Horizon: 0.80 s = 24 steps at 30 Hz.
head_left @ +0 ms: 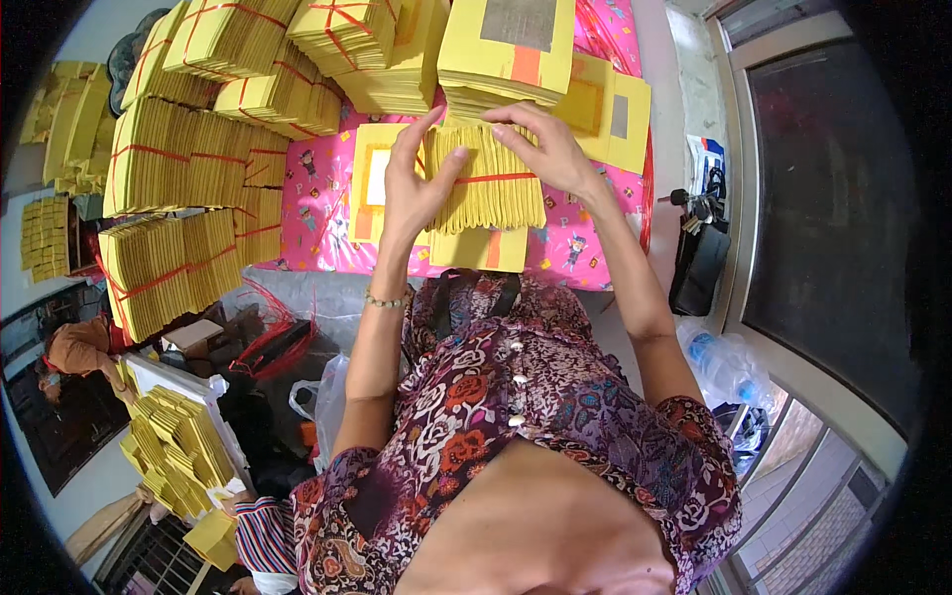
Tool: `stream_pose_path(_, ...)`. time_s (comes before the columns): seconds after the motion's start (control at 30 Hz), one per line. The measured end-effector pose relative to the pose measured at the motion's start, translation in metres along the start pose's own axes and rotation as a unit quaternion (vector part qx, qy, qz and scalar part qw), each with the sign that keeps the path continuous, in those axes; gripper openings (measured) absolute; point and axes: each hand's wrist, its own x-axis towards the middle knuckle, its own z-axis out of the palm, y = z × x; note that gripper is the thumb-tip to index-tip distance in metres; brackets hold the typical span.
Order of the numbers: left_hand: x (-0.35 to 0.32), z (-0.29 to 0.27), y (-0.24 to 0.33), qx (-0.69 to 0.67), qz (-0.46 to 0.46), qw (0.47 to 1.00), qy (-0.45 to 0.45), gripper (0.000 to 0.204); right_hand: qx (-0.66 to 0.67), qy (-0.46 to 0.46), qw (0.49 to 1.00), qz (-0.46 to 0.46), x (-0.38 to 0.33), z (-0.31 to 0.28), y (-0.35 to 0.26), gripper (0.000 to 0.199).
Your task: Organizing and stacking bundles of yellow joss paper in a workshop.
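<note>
A bundle of folded yellow joss paper lies before me on a pink printed table cover, a red string across it. My left hand cups its left end, thumb over the top folds and fingers beside it. At the far right edge, my right hand has its thumb and curved fingers on the bundle. Under it lie flat yellow sheets. To its left is a sheet with a white panel. Just beyond the bundle rises a tall stack of yellow paper with a silver-grey square.
Several string-tied yellow bundles are piled at the left. More yellow sheets lie at the right, near a wall ledge with keys and a black case. Red strings hang below the table. At lower left, another person's striped sleeve shows beside more yellow paper.
</note>
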Motion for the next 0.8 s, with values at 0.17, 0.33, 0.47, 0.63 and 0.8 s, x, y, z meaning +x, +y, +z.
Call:
stream_pose_path(0.17,0.016,0.012,0.005,0.113,0.056,0.991,-0.049,0.035,0.024,-0.005,1.000,0.000,0.004,0.003,0.003,0.029)
stream_pose_path(0.33,0.017,0.018,-0.001,0.057,0.020,0.998,-0.035,0.025,0.021,0.005,1.000,0.010,0.003,0.005,0.006,0.028)
stream_pose_path(0.47,0.017,0.019,-0.002,0.008,-0.013,0.999,-0.047,0.023,0.028,0.010,1.000,0.009,0.002,0.004,0.005,0.028)
stream_pose_path(0.63,0.017,0.020,-0.007,-0.005,-0.011,0.999,-0.053,0.021,0.030,-0.003,1.000,-0.001,0.001,0.000,0.006,0.028)
stream_pose_path(0.8,0.018,0.017,-0.001,-0.004,-0.039,0.997,-0.070,0.026,0.030,0.001,1.000,-0.009,0.004,0.001,0.009,0.028)
